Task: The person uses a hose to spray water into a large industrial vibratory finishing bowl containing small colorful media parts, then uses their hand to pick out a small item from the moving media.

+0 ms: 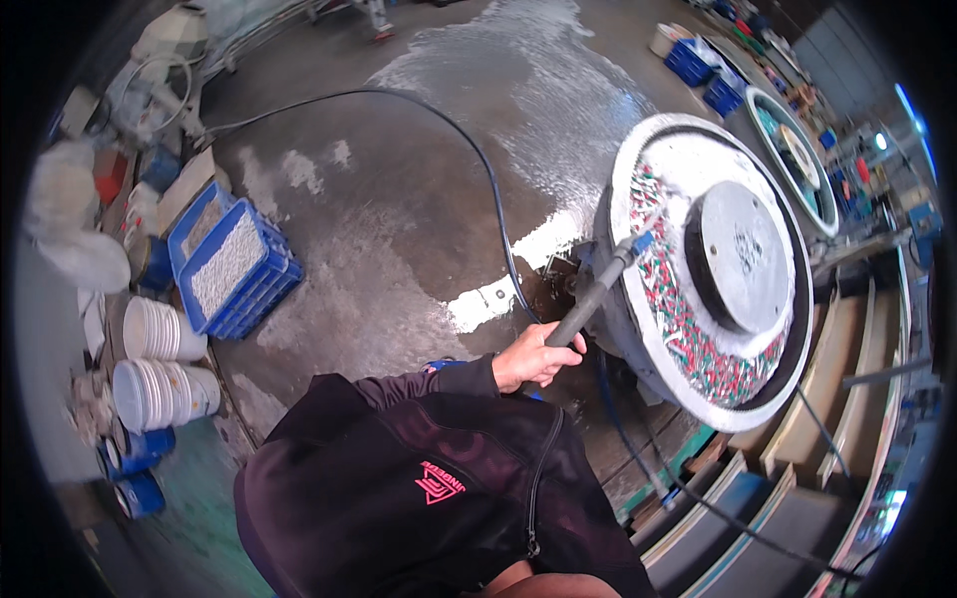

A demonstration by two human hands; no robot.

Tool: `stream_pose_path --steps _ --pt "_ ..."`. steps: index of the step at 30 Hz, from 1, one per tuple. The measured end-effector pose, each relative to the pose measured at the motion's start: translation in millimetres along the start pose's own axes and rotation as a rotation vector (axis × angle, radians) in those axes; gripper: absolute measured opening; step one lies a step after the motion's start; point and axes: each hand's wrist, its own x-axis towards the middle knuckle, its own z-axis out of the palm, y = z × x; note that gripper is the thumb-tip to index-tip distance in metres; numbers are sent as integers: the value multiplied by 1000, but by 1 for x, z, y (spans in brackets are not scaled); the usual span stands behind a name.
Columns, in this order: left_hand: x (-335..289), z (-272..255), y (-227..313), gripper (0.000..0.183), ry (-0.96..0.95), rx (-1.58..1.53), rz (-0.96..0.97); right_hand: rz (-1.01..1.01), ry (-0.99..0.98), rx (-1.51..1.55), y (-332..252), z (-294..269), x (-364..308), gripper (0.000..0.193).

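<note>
My left hand (534, 359) is closed around the grey pipe-like handle of a hose wand (590, 304), its dark sleeve reaching in from the left. The wand slants up and right, and its blue tip (640, 243) lies over the near rim of a large round tub (630, 337). Small red, green and white pieces (678, 317) fill part of the ring-shaped trough, with white foam at its far side. A grey round cap (740, 256) stands in the tub's middle. A dark hose (490, 177) runs across the floor toward my hand. My right hand is out of view.
Blue crates (267, 279) with white pellets stand at left, beside stacked white buckets (164, 394). A second round tub (793, 159) is beyond the first. Partitioned troughs (797, 429) lie at lower right, crossed by a dark cable. The floor (349, 199) looks wet.
</note>
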Motion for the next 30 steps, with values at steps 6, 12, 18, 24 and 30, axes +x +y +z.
stream_pose_path --steps 6,12,18,24,30 --pt "-9 -4 -2 13 -41 75 27 -82 86 -54 -9 8 -25 21" --pt "-2 4 -1 13 -41 91 13 13 91 97 27 16 -8 24" --pt "-2 7 -5 14 24 101 17 -8 106 -47 24 23 -6 28" --pt "4 -2 -10 11 -48 144 -44 92 184 -77 9 27 -14 25" --pt "1 16 -16 15 -165 230 -222 79 199 -137 28 26 -13 20"
